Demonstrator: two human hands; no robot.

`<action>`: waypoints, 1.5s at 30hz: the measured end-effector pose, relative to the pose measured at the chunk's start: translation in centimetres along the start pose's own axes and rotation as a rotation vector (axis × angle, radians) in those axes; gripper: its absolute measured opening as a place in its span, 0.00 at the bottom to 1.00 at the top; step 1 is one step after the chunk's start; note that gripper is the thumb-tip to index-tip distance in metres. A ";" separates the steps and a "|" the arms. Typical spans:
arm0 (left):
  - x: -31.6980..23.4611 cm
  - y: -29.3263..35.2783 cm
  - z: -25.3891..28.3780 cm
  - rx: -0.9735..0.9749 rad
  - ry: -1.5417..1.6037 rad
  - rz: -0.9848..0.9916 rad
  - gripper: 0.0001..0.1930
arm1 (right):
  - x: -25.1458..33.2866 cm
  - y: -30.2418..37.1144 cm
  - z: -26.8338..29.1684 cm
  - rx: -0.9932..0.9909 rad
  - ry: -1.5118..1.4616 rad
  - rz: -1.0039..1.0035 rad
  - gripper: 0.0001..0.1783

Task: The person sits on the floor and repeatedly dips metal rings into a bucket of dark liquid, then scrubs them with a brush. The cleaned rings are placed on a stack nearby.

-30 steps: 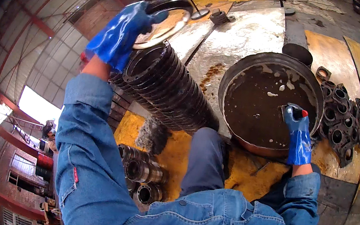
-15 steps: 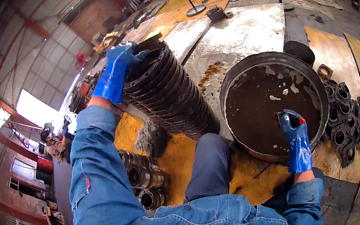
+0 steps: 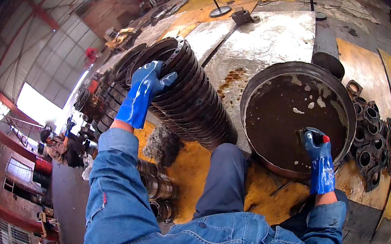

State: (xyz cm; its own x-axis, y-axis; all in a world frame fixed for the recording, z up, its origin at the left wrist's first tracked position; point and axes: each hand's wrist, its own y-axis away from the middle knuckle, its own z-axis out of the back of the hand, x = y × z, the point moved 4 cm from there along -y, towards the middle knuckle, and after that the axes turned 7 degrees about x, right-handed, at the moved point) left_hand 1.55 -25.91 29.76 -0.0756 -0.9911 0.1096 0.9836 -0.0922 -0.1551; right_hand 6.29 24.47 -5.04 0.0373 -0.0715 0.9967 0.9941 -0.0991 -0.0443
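Observation:
A tall leaning stack of dark, oily metal rings point(image 3: 196, 97) stands in front of me on the left. My left hand point(image 3: 150, 80), in a blue rubber glove, is at the upper end of the stack. Its fingers bend over the rim of a ring there, with the thumb out to the right. On the right is a wide round pan point(image 3: 304, 67) of dark liquid with pale foam patches. My right hand point(image 3: 318, 147), gloved too, is closed over the pan. A small red end point(image 3: 325, 139) shows at its fingers; the rest of the held thing is mostly hidden.
Flanged metal parts point(image 3: 371, 132) lie heaped right of the pan. A grey fuzzy lump point(image 3: 162, 145) and several metal cylinders point(image 3: 159, 187) are by my left arm. More rings point(image 3: 126, 65) stand beyond the stack. A stand base point(image 3: 220, 11) is farther off; another person point(image 3: 59, 145) is at far left.
My left hand has moved right and toward me along the rim at the stack's upper end, uncovering rings beyond it. My right hand stays over the pan. The view has shifted slightly.

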 end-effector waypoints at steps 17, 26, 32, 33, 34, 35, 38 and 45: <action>-0.7 -1.5 0.8 0.141 -0.066 0.110 0.35 | -0.2 -0.2 -1.5 0.041 0.042 -0.090 0.12; -0.9 -1.0 0.7 0.020 -0.216 0.175 0.34 | -4.1 -2.0 -0.8 0.102 -0.030 -0.049 0.10; -2.9 -0.5 -0.6 -0.226 -0.305 0.229 0.33 | -3.8 -2.7 0.9 0.016 0.133 -0.015 0.13; -3.0 -0.6 -0.7 -0.219 -0.303 0.230 0.33 | -3.4 -2.8 1.2 0.021 0.135 -0.032 0.14; -2.8 -0.2 -0.1 -0.198 -0.323 0.238 0.33 | -2.8 -2.2 0.4 0.044 0.120 -0.061 0.14; -2.4 0.2 0.4 -0.175 -0.342 0.244 0.33 | -2.7 -1.7 -0.3 0.067 0.105 -0.091 0.14; -1.3 0.5 -0.1 -0.121 -0.318 0.257 0.32 | -4.5 -1.8 -0.8 0.098 0.111 -0.095 0.13; -8.2 1.1 4.2 -0.633 -0.224 -0.156 0.24 | -8.4 -4.9 1.7 0.069 -0.095 0.013 0.13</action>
State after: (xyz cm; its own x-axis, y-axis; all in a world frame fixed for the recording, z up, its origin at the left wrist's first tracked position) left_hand 3.92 -17.48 32.83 -0.1059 -0.9241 0.3672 0.6735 -0.3383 -0.6573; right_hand 1.31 27.25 -13.09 0.0566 0.0220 0.9982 0.9980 -0.0299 -0.0560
